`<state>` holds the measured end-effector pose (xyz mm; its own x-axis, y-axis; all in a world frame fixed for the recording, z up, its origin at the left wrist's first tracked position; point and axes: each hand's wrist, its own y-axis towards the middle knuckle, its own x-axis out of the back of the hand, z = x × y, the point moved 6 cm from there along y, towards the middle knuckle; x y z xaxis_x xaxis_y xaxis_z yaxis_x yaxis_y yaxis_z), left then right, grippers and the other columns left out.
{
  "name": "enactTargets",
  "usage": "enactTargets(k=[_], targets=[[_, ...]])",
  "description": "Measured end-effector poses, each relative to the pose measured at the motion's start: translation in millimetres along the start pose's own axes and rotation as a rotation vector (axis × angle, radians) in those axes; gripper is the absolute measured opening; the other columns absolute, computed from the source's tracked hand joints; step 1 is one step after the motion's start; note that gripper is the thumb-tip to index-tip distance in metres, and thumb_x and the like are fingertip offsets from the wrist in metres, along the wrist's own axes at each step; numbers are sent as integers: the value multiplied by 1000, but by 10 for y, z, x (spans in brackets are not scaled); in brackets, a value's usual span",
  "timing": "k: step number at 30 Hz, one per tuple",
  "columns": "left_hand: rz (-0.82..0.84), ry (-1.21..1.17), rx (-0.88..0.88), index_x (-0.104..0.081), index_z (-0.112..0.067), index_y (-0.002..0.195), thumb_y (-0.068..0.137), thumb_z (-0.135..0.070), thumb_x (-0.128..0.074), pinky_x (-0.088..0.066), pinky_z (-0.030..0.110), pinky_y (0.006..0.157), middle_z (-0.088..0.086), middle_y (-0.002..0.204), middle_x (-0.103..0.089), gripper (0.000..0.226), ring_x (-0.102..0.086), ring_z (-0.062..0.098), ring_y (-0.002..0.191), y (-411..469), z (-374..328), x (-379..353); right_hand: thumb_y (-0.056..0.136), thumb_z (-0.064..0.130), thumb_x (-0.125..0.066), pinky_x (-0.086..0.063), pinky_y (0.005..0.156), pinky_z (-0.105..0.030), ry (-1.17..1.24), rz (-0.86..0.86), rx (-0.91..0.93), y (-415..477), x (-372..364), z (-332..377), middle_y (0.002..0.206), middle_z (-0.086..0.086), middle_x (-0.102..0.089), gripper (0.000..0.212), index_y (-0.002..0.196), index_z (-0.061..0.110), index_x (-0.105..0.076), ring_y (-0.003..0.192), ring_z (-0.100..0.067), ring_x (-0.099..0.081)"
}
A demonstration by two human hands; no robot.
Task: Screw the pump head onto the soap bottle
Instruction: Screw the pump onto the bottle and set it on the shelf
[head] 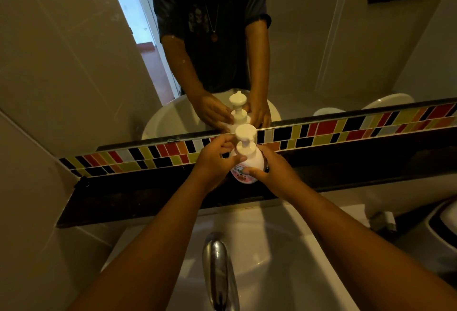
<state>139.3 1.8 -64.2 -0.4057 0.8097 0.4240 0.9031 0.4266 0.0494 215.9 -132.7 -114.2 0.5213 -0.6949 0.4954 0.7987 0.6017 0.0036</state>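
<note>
Bottle (pixel 247 166) stood on the dark ledge (pixel 148 194) behind the sink (pixel 272 249), your right hand (pixel 274 174) gripping its smooth, likely slippery belly while your left hand (pixel 212 160) pinched the pump (pixel 245 142) collar.

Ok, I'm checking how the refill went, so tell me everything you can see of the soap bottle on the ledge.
The soap bottle is a squat, rounded white plastic one with a pinkish printed label low on its front. It stands upright on the dark ledge behind the sink, just before the mirror, which reflects it. A white pump head with a broad round top sits on its neck. The left hand has its fingers at the pump collar; the right hand wraps the body, thumb across the label.
</note>
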Motion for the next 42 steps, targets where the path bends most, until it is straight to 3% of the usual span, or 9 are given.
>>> enactTargets(k=[5,10,14,21,23,28,34,37,42], targets=[[-39,56,-28,-57,-16,129,75,-27,-80,-53,32,92,5,128,-64,60,-60,18,114,-21,-76,-86,72,47,-72,-50,97,-50,23,-7,-32,3,-15,-26,134,-5,-56,68,131,28,-44,118,-24,-56],[-73,-17,149,-49,-6,136,84,-20,-72,-40,48,108,16,139,-55,59,-52,32,128,56,-117,-234,75,45,-71,-49,98,-49,17,0,-45,16,-21,-28,134,-5,-56,65,131,27,-45,119,-24,-56],[-4,45,66,-50,-15,136,78,-26,-77,-47,46,102,9,137,-58,64,-54,28,126,67,-125,-187,75,42,-72,-51,97,-48,38,10,-25,16,-13,-13,134,-4,-56,64,131,28,-45,117,-24,-57],[209,54,100,-44,-14,141,79,-21,-76,-46,45,105,8,140,-54,69,-52,28,128,164,-127,-158,77,38,-72,-50,94,-37,69,78,-5,38,4,15,133,-4,-56,63,132,25,-44,115,-21,-57],[250,71,101,-41,-13,143,81,-19,-74,-44,41,105,8,142,-52,70,-50,26,130,177,-155,-157,76,39,-71,-51,96,-41,58,116,1,48,15,26,133,-3,-57,63,131,27,-44,116,-21,-57],[195,65,72,-42,-14,142,81,-21,-74,-45,34,99,8,142,-53,70,-51,25,129,143,-145,-164,76,42,-71,-50,98,-49,49,139,1,42,41,41,134,-2,-57,63,131,29,-43,117,-22,-57],[139,-11,95,-48,-11,138,75,-19,-80,-50,44,101,10,136,-58,71,-56,28,125,145,-111,-152,77,40,-70,-49,99,-49,39,180,11,52,44,66,134,-3,-56,62,132,28,-44,118,-21,-56],[168,-8,112,-45,-11,140,78,-15,-77,-48,40,101,10,139,-56,71,-54,27,126,169,-113,-156,78,40,-69,-49,100,-47,28,196,17,73,44,72,134,-3,-56,61,133,28,-43,117,-20,-56],[218,67,104,-40,-16,143,79,-21,-75,-44,50,107,9,143,-52,73,-51,29,130,214,-117,-144,78,43,-68,-49,100,-49,29,210,1,65,25,73,135,-1,-56,61,132,31,-42,119,-22,-56]])
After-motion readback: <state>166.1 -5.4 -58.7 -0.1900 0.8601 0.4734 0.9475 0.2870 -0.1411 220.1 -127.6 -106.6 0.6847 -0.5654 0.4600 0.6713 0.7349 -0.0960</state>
